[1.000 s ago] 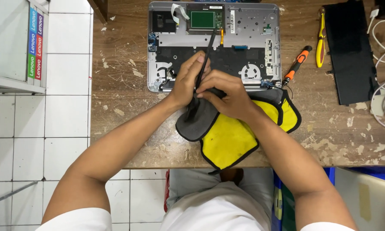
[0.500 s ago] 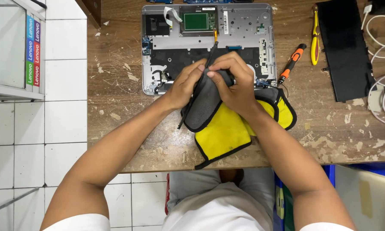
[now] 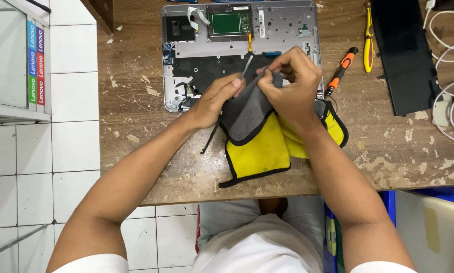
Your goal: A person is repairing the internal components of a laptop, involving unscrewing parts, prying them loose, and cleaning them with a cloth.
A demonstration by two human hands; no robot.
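My left hand (image 3: pixel 214 99) grips a thin dark tool (image 3: pixel 226 103) that slants from the table up toward the laptop. My right hand (image 3: pixel 290 86) pinches the grey side of a yellow and grey cloth (image 3: pixel 260 144) around the tool's upper end. The cloth drapes down over the table toward me. Both hands hover over the lower edge of an opened silver laptop base (image 3: pixel 287 25) with a green board (image 3: pixel 227 23) showing inside.
An orange-handled screwdriver (image 3: pixel 340 71) and a yellow-handled tool (image 3: pixel 368 35) lie to the right of the laptop. A black flat panel (image 3: pixel 401 55) and white cables (image 3: pixel 451 76) sit at far right. The wooden table's (image 3: pixel 136 126) front edge runs below the cloth.
The view has shifted. My right hand has slid the cloth up along the tool toward its tip; the left hand keeps its hold lower on the shaft.
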